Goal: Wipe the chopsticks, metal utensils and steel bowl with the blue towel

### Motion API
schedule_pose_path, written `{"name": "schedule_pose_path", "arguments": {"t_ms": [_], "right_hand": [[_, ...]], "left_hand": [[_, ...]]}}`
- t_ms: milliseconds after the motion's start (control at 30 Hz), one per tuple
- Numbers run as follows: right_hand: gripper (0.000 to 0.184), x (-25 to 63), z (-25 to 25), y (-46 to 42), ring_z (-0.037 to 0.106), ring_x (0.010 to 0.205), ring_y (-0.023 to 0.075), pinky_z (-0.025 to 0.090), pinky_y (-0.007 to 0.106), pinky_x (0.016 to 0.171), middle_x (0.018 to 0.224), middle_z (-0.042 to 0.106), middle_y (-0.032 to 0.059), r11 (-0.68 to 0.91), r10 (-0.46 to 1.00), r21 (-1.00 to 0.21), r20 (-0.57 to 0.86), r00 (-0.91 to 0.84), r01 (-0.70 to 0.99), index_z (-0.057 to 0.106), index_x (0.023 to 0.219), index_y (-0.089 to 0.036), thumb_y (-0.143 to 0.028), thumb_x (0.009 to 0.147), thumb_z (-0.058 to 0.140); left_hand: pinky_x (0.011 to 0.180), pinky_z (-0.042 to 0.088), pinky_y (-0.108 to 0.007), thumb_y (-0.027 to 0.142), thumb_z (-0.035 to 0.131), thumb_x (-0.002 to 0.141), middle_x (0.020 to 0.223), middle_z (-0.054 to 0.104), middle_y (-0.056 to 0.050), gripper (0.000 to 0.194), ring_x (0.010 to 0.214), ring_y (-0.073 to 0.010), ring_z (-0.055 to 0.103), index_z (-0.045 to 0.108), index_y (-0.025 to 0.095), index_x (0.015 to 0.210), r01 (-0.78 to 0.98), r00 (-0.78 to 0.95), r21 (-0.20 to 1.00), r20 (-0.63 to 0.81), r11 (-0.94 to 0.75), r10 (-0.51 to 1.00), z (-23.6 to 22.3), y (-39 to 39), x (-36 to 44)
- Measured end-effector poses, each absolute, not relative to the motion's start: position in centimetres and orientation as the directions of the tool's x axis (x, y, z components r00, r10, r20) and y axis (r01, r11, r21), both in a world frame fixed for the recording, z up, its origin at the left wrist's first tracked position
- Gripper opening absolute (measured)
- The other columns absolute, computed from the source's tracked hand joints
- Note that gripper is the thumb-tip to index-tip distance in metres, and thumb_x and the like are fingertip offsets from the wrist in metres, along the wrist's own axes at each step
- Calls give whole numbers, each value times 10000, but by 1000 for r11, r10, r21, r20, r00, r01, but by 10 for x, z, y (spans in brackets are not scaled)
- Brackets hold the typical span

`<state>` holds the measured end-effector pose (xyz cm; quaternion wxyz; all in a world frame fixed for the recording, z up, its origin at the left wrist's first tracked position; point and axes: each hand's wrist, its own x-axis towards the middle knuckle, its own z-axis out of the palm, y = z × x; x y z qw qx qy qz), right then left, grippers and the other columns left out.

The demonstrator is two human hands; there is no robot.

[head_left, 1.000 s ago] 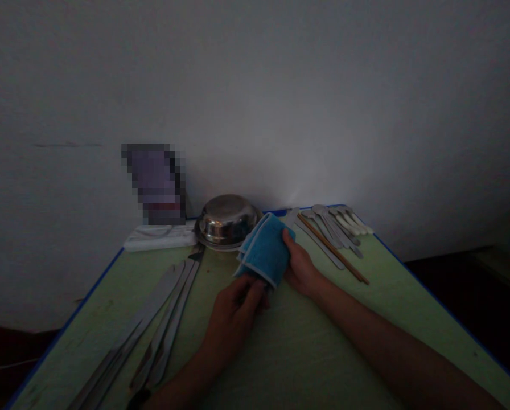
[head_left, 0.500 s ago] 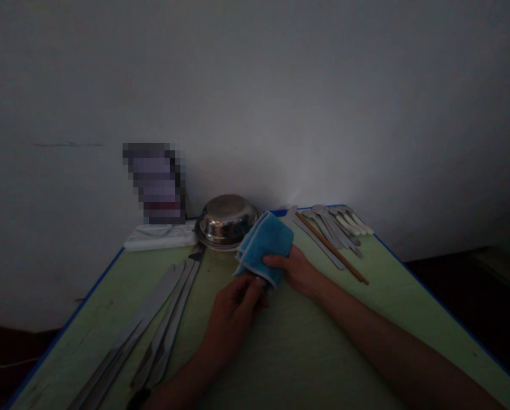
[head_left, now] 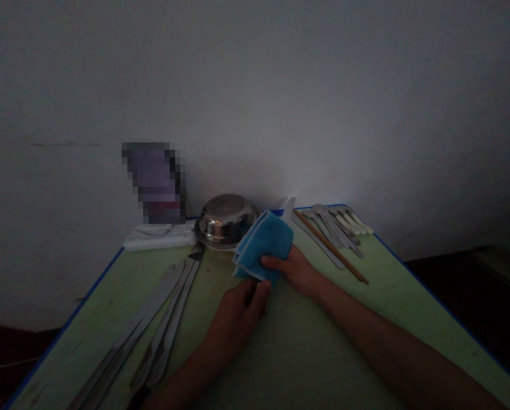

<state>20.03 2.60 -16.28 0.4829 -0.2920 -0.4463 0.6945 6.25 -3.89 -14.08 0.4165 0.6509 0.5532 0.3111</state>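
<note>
Above the middle of the table, my right hand (head_left: pixel 300 270) is closed round a folded blue cloth (head_left: pixel 270 242) with a pale edge, its thumb lying across the front. A rounded silver table knife (head_left: pixel 289 208) pokes its blade tip out past the far side of the cloth; most of the blade is wrapped out of sight. Just below the cloth, my left hand (head_left: pixel 240 307) has its thumb and fingers pinched together on the knife's handle end, which the fingers almost wholly hide.
An upturned steel bowl (head_left: pixel 227 219) stands by the wall. Several table knives (head_left: pixel 169 319) lie at left. At right are wooden chopsticks (head_left: pixel 332 247), a flat knife beside them, and several spoons (head_left: pixel 329 225) and pale-handled cutlery (head_left: pixel 353 221). A blurred-out upright device (head_left: pixel 156 182) rests on a white block (head_left: pixel 159 236).
The knife tip sticks out further beyond the cloth, up and away from me. My left hand has shifted slightly, thumb nearer the cloth's lower edge. My right hand is nearly still.
</note>
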Motion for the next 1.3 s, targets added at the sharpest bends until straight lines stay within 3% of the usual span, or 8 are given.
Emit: {"name": "schedule_pose_path", "arguments": {"t_ms": [133,300,433,667,800,900,1167,1300], "right_hand": [[344,198,-163,26,649,813,152,489,315,823,916,701,15,-181,929,-891,-17,-369,-415,627,954,-183,-278,637,717],[221,196,-161,35,661,773,176,511,334,780,766,710,25,-316,948,-729,-273,-165,-607,623,861,-171,-348,729,629],[156,199,-159,42,662,775,183,525,321,735,654,692,15,-332,925,-658,-367,-98,-675,607,767,-177,-324,787,558],[215,199,-161,38,657,778,188,528,314,711,654,688,5,-278,956,-718,-269,-114,-639,609,772,-181,-365,681,673],[282,195,-164,33,649,825,178,518,318,760,748,704,6,-230,973,-771,-166,-161,-594,619,863,-184,-356,654,698],[270,194,-165,33,647,840,180,514,323,777,773,707,12,-218,976,-772,-157,-153,-597,623,865,-184,-348,661,693],[224,202,-164,44,658,805,184,529,323,735,767,708,24,-200,929,-701,-358,95,-685,620,840,-192,-396,775,557],[271,206,-166,50,656,808,188,533,331,728,754,706,21,-202,912,-663,-395,107,-721,616,855,-198,-446,766,548]], "left_hand": [[457,296,-229,410,428,833,483,418,49,373,454,-115,402,449,189,533,484,232,874,-74,-49,970,-138,-39,62],[448,246,-220,369,414,816,503,327,58,342,465,-100,348,413,187,527,522,354,841,-60,-144,933,-141,-42,59],[439,230,-217,324,423,808,467,296,68,342,429,-87,317,380,189,497,551,441,805,-58,-220,895,-144,-46,57],[643,407,-234,261,363,858,714,604,-4,248,676,-161,566,562,189,727,443,426,879,-35,-174,904,-138,-47,62],[530,391,-235,337,333,891,557,530,36,268,521,-153,532,510,199,743,454,333,889,-105,-62,937,-141,-44,64],[503,362,-236,365,344,898,528,494,52,259,490,-147,509,478,207,743,499,320,861,-75,-101,944,-143,-43,64],[479,339,-223,351,343,911,520,485,53,255,468,-132,496,434,215,715,549,485,809,-105,-210,868,-140,-47,60],[492,352,-213,352,339,918,528,493,52,259,472,-124,503,457,207,739,526,532,818,-103,-233,841,-140,-49,59]]}}
